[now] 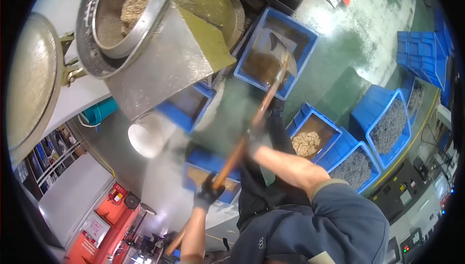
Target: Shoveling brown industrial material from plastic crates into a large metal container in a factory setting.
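Shovel (232, 161) slants near left to far right, blade (279, 47) at the far blue tub (304, 64); right hand (255, 140) grips nearer it, left hand (209, 190) clamped behind.

Green, seemingly wet floor (334, 89) under blue bins (364, 111), white bucket (168, 127)

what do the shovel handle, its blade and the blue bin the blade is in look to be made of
Shovel handle: probably wood, worn smooth, going by its warm, uneven brown.
Blade: likely sheet metal with a dull finish, judging by its grey, thin look; blur leaves the type open.
Blue bin: seemingly moulded plastic, as its even blue and thick rim suggest.
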Action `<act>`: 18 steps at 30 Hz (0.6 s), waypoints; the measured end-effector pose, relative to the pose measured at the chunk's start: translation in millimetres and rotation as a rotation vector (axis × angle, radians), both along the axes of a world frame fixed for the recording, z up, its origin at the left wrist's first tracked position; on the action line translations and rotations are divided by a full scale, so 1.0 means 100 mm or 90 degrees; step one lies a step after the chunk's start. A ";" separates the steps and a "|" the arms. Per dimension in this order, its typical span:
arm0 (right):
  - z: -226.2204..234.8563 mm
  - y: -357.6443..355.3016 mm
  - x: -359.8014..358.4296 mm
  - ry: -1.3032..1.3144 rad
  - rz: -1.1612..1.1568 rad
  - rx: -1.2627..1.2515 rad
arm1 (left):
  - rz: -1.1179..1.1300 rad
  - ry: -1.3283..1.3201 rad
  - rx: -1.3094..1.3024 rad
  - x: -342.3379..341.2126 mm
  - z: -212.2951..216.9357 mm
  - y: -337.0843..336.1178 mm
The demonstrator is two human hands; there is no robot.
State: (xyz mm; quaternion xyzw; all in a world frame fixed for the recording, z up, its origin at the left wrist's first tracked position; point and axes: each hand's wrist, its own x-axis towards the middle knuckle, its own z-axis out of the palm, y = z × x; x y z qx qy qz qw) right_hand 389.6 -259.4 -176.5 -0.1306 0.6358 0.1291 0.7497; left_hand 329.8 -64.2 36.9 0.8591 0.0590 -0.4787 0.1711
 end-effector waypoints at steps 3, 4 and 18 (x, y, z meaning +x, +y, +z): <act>0.23 0.32 -0.52 -0.139 0.096 0.056 | -0.015 -0.058 0.013 0.35 -0.34 -0.53; 0.60 0.37 -0.63 -0.185 0.225 0.032 | -0.013 0.040 0.160 0.53 -0.18 -0.68; 1.53 -1.84 1.27 -0.430 0.591 -0.473 | -0.014 -0.086 0.303 -0.28 1.30 0.78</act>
